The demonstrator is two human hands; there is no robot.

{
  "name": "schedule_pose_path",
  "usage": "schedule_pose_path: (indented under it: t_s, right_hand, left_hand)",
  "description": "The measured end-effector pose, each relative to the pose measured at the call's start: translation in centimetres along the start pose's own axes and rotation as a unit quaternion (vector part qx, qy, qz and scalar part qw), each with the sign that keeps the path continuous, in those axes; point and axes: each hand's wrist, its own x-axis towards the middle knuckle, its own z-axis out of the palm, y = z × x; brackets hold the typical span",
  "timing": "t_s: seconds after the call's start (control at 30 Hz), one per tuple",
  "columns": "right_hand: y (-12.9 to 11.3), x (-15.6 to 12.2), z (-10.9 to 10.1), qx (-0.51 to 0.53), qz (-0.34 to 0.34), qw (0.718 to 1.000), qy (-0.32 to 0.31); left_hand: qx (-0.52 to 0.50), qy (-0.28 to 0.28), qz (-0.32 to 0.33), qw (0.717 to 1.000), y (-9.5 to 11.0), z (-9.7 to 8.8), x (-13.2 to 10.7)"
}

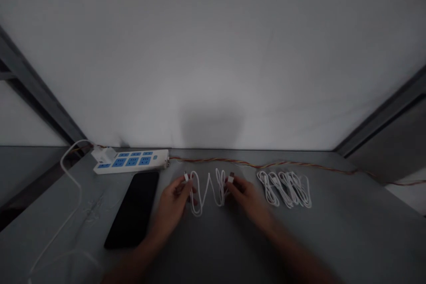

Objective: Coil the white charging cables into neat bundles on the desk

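Note:
A white USB cable (197, 204) stretches between my two hands above the grey table, partly looped on both sides with a V-shaped span in the middle. My left hand (173, 198) is closed on the end with the small connector, and a loop hangs beside its fingertips. In my right hand (244, 194), thumb and fingers pinch the end with the wider USB plug (230, 177), with another loop hanging next to it. Right of that hand lie several coiled white cables (282, 189) in a row. A black tablet-like slab (133, 210) lies left of my left hand.
A white power strip (133, 162) with blue sockets stands at the back left, a white charger (105, 155) plugged in. From it a white cord (80, 193) runs down the left side. Twisted red-yellow wires (219, 160) follow the table's back, before a pale wall (213, 53).

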Motion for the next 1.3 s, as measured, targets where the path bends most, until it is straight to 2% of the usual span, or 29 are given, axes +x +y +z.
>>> schedule_pose_path:
  t_s: [0.07, 0.13, 0.27, 0.4, 0.63, 0.77, 0.83, 0.87, 0.9, 0.97, 1.03, 1.07, 1.2, 1.3]
  right_hand:
    - [-0.1, 0.1, -0.7, -0.056, -0.009, 0.997, 0.045]
    - [-0.2, 0.2, -1.3, -0.063, -0.009, 0.996, 0.066]
    - [-0.5, 0.2, -2.0, 0.057, 0.049, 0.996, 0.04]
    - [-1.2, -0.1, -2.0, 0.141, 0.087, 0.985, 0.042]
    - [-1.3, -0.1, -2.1, 0.198, 0.05, 0.977, 0.056]
    - [-0.8, 0.5, -3.0, 0.229, 0.06, 0.968, 0.09]
    - [-0.7, 0.6, -3.4, 0.199, 0.065, 0.973, 0.098]
    - [-0.7, 0.7, -3.5, 0.172, 0.063, 0.979, 0.09]
    - [-0.6, 0.6, -3.6, 0.137, 0.056, 0.987, 0.068]
    - [-0.5, 0.5, -3.5, 0.058, 0.029, 0.998, -0.017]
    - [-0.1, 0.4, -3.2, -0.035, -0.002, 0.996, -0.079]
    - [0.1, 0.4, -3.0, -0.076, -0.013, 0.994, -0.084]
    - [1.1, 0.5, -2.7, -0.208, -0.044, 0.977, -0.011]
    - [1.0, 0.5, -2.6, -0.29, -0.029, 0.956, -0.03]
  left_hand:
    - [0.013, 0.016, 0.004, 1.0, 0.3, -0.2, 0.1]
    - [0.015, 0.03, 0.011, 0.999, 0.6, -0.4, 0.1]
    - [0.013, 0.078, 0.027, 0.997, 0.7, -0.8, 0.6]
    - [-0.035, 0.096, 0.032, 0.994, 0.6, -1.0, 0.9]
    - [-0.065, 0.08, 0.037, 0.994, 0.9, -1.2, 0.7]
    - [-0.109, 0.154, 0.061, 0.98, 1.0, -1.8, 1.1]
    - [-0.127, 0.177, 0.072, 0.973, 1.1, -2.1, 1.3]
    - [-0.124, 0.171, 0.07, 0.975, 1.0, -2.1, 1.4]
    - [-0.111, 0.154, 0.062, 0.98, 0.9, -2.1, 1.3]
    - [-0.059, 0.097, 0.039, 0.993, 0.7, -1.8, 1.2]
    - [0.015, 0.046, 0.037, 0.998, 0.4, -1.5, 0.8]
    - [0.057, 0.028, 0.049, 0.997, 0.3, -1.3, 0.6]
    - [0.199, -0.004, 0.111, 0.974, 0.4, -0.8, -0.2]
    - [0.239, -0.034, 0.125, 0.962, 0.4, -0.5, -0.5]
